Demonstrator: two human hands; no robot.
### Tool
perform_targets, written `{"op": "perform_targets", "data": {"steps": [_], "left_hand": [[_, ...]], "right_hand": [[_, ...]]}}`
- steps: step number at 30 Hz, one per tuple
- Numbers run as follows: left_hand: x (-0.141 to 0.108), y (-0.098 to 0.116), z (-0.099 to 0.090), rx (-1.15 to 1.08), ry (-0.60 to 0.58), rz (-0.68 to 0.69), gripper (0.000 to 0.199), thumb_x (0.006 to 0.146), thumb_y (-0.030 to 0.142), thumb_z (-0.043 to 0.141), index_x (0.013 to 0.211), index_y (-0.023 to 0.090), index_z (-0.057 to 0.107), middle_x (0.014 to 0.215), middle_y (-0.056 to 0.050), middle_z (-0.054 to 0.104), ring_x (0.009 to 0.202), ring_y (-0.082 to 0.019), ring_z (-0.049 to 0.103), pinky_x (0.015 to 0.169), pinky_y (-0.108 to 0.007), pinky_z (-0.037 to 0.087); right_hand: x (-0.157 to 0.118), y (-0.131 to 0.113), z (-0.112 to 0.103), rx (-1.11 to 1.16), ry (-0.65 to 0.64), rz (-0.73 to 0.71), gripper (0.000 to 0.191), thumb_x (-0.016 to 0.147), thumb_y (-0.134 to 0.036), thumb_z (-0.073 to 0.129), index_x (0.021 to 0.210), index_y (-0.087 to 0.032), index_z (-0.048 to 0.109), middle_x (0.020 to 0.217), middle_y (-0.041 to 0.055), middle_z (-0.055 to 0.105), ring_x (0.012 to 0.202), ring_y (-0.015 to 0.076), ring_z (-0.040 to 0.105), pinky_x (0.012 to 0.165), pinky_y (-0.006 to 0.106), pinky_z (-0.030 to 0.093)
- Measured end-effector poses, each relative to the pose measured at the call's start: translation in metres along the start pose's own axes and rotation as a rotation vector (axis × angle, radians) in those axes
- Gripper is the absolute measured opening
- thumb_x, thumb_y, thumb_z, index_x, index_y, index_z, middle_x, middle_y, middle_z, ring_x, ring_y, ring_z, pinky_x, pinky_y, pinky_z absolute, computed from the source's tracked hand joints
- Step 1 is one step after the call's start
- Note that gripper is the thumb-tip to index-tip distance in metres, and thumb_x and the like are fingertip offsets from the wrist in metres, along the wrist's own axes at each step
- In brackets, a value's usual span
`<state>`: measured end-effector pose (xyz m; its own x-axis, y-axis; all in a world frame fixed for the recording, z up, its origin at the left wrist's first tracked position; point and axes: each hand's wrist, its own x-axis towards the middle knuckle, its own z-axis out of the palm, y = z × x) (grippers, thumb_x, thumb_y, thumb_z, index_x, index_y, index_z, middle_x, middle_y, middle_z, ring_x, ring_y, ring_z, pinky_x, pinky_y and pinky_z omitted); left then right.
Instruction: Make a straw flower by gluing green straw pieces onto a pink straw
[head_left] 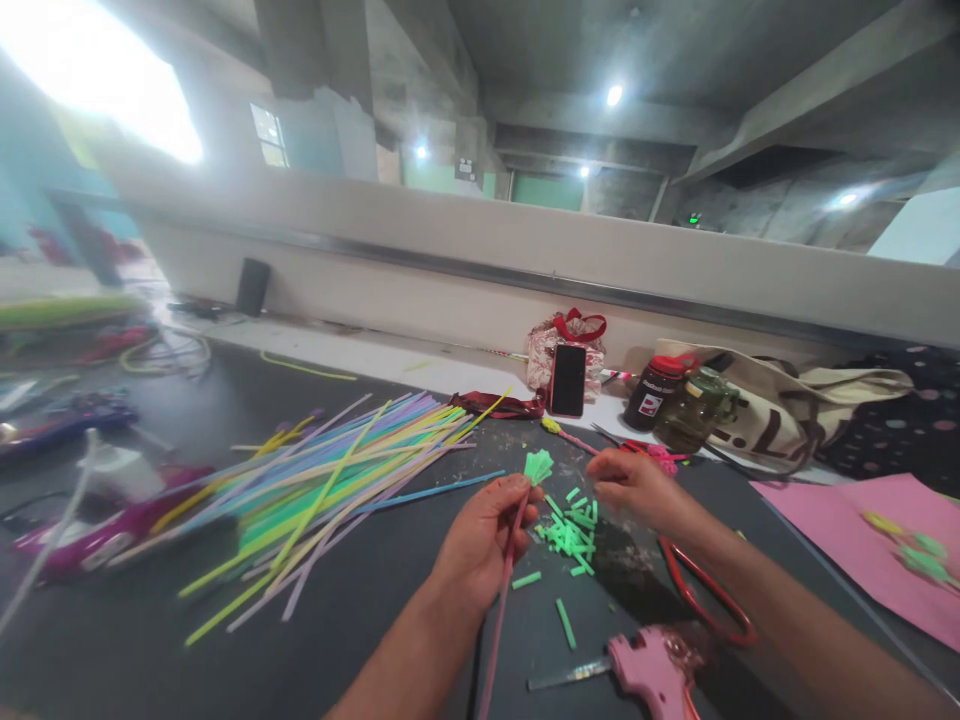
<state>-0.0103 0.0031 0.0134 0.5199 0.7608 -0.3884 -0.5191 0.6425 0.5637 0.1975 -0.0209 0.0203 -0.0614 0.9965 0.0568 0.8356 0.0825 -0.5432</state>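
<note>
My left hand is closed around a thin pink stem, which runs down toward the bottom edge. At the stem's top, by my thumb and forefinger, sits a cluster of short pale-green pieces. To the right, my right hand hovers with curled fingers; whatever they may hold is too small to make out. Loose green pipe-cleaner pieces lie in a pile between my hands. A pink glue gun rests below my right forearm, a clear glue stick at its left.
Long coloured pipe cleaners spread across the dark table at left. Behind stand a phone, a dark red-lidded bottle and a greenish jar. A red loop and pink sheet lie at right.
</note>
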Motion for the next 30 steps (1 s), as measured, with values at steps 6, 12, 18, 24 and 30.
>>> {"op": "perform_targets", "data": {"steps": [6,12,18,24,30], "left_hand": [[0.001,-0.001,0.000,0.013,0.014,0.010,0.007,0.064,0.013,0.060,0.070,0.013,0.056,0.065,-0.002,0.060,0.043,-0.004,0.051,0.030,-0.008,0.033],[0.001,-0.001,-0.001,0.003,-0.006,-0.002,0.009,0.064,0.014,0.061,0.071,0.013,0.055,0.064,-0.001,0.060,0.043,-0.004,0.051,0.030,-0.008,0.033],[0.001,0.000,-0.001,-0.081,-0.010,-0.056,0.007,0.065,0.013,0.060,0.069,0.013,0.054,0.062,-0.001,0.059,0.043,-0.004,0.051,0.030,-0.009,0.034],[0.001,-0.004,0.000,-0.070,-0.048,-0.108,0.005,0.066,0.014,0.058,0.066,0.010,0.056,0.062,-0.003,0.060,0.043,-0.005,0.052,0.031,-0.009,0.035],[0.001,-0.008,0.001,-0.063,-0.084,-0.162,0.006,0.067,0.013,0.056,0.070,0.008,0.057,0.054,-0.002,0.057,0.043,-0.007,0.053,0.031,-0.010,0.035]], "right_hand": [[0.010,-0.007,0.022,-0.165,-0.029,-0.005,0.010,0.058,-0.015,0.054,0.062,-0.019,0.061,0.060,0.0008,0.060,0.058,0.0154,0.052,0.051,0.024,0.030],[0.015,-0.005,0.020,-0.070,-0.059,0.033,0.009,0.060,-0.013,0.050,0.054,-0.018,0.056,0.051,-0.0015,0.056,0.051,0.0122,0.050,0.048,0.022,0.029],[-0.002,-0.019,-0.004,0.224,-0.024,0.097,0.018,0.077,-0.035,0.042,0.073,-0.018,0.049,0.052,-0.0030,0.055,0.038,0.0081,0.044,0.036,0.019,0.030],[-0.019,-0.052,-0.001,0.692,0.123,0.094,0.018,0.069,-0.034,0.059,0.070,-0.017,0.053,0.050,-0.0041,0.051,0.041,0.0076,0.040,0.040,0.020,0.029],[-0.016,-0.063,0.008,0.522,0.236,-0.084,0.015,0.067,-0.032,0.060,0.062,-0.018,0.058,0.066,-0.0003,0.051,0.063,0.0130,0.047,0.055,0.023,0.036]]}}
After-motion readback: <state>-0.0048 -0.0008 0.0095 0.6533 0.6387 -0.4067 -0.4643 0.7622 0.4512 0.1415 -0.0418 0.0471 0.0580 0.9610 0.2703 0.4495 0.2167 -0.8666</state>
